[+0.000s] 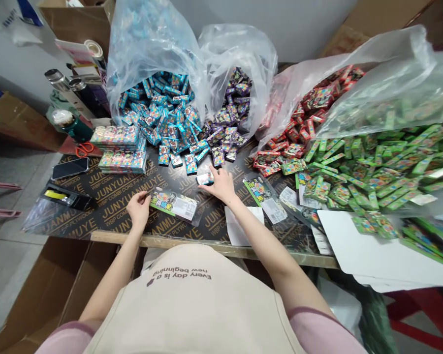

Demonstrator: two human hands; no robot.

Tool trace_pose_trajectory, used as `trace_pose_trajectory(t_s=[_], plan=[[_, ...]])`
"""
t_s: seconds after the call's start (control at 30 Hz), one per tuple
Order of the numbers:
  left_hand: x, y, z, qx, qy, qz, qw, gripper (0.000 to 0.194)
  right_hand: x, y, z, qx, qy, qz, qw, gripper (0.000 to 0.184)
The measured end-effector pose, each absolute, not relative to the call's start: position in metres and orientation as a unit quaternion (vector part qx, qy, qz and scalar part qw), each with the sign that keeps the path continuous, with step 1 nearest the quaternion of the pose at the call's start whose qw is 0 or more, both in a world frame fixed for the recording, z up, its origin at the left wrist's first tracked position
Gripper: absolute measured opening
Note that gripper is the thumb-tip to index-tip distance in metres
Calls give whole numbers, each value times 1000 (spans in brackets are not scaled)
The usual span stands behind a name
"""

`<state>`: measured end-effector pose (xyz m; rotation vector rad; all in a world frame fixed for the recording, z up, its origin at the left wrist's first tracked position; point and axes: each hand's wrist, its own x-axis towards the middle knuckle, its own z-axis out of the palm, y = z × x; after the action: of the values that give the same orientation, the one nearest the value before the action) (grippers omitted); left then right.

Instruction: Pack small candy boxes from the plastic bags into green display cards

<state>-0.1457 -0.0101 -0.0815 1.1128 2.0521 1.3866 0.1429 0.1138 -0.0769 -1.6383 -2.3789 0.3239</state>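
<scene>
My left hand [139,206] pinches the left end of a clear flat packet [175,205] with a green printed card inside, lying on the dark plywood tabletop [107,204]. My right hand [221,184] reaches forward with its fingers closed round a small blue box [205,178]. Just beyond it lie heaps of small boxes spilling from clear plastic bags: blue ones [162,115], purple ones [227,123], red ones [302,123] and green ones [372,167].
Two stacks of filled packets [121,147] stand at the left, with orange scissors [84,148], a phone [70,167] and steel flasks [64,86] near them. More printed packets [266,194] and white sheets [372,250] lie to the right. Cardboard boxes [47,290] stand below the table's edge.
</scene>
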Motion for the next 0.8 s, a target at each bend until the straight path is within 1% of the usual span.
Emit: trace_pose_trajectory(t_s=[0.07,0.1,0.13,0.2,0.27,0.3,0.33,0.43,0.5,0.6,0.67,0.73,0.8], plan=[[-147,-17,-75,511,726,420,190,38,149,109,-70,-549,-820,120,107,96],[-143,-17,-70,586,697,366,192,48,152,109,-67,-526,-835,125,102,98],[-136,-16,-65,664,655,300,200,59,155,109,-65,-498,-852,129,96,96],[-117,-10,-56,782,554,176,225,80,158,109,-64,-453,-877,138,78,87],[-97,-2,-53,842,476,95,235,92,158,107,-67,-452,-877,153,59,76],[-90,1,-54,858,451,70,235,94,157,105,-68,-463,-870,163,55,75],[-84,4,-55,869,435,50,232,93,157,103,-70,-473,-862,172,58,77],[-80,10,-62,876,434,20,211,89,162,98,-74,-473,-854,197,92,97],[-83,12,-64,873,447,15,196,92,170,99,-76,-446,-863,214,104,102],[-86,12,-64,869,455,12,195,96,179,108,-84,-400,-875,259,91,99],[-86,12,-63,865,462,9,197,96,180,113,-91,-384,-871,291,101,95],[-85,13,-62,853,485,15,191,97,177,115,-94,-370,-865,305,148,87],[-85,15,-61,833,518,38,188,100,172,110,-91,-354,-857,305,218,81]])
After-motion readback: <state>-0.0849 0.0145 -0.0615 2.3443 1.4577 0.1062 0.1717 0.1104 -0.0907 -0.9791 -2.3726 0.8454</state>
